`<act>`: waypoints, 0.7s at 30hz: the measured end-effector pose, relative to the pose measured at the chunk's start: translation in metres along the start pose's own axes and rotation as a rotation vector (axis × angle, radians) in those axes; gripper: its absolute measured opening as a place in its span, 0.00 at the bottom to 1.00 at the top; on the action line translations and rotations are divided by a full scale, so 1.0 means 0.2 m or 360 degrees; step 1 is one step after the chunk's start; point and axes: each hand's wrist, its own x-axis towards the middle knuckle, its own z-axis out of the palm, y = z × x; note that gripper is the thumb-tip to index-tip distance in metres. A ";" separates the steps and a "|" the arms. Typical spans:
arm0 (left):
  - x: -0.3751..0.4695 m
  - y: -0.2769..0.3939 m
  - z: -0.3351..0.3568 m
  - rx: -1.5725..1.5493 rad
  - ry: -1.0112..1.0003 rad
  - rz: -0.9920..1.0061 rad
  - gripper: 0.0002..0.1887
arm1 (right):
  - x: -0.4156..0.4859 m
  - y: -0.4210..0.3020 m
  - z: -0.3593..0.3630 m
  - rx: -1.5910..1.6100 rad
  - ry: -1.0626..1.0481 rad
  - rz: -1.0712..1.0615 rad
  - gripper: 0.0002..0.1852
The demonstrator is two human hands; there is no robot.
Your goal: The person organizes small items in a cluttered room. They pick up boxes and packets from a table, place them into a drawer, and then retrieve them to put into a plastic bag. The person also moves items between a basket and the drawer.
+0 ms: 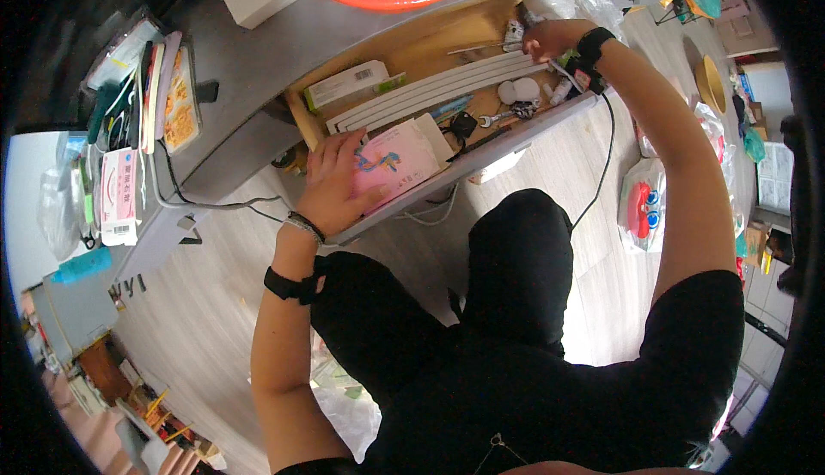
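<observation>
My left hand [335,181] lies spread over the left end of a pink cardboard box [396,159] with a blue and orange picture, inside an open wooden drawer [438,36]. At the drawer's right end is my right hand [554,42], fingers bent down by the ends of several white strips [445,88]; what it touches is hidden. Between the hands lie a black adapter [461,125], an open-ended wrench [495,119] and round white items [519,90]. A white and green carton [348,83] rests at the drawer's back left.
Above the drawer, an orange plastic basket [393,3] of packets stands on the grey desk [258,56]. Upright books [155,88] and a pink and white medicine box [119,194] are at left. A black cable [609,152] hangs at right, near a plastic bag [635,217] on the floor.
</observation>
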 end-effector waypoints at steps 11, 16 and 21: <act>-0.01 0.00 0.03 0.0061 0.0068 -0.0049 0.41 | 0.04 -0.38 -0.14 0.0072 0.0004 0.0645 0.38; -0.01 0.01 0.03 0.0021 0.0120 0.0004 0.40 | 0.11 -0.33 -0.14 0.0296 -0.0116 0.0761 0.30; -0.01 0.00 0.03 0.0043 0.0045 -0.0011 0.39 | 0.20 -0.11 -0.02 -0.0007 -0.0278 0.0664 0.16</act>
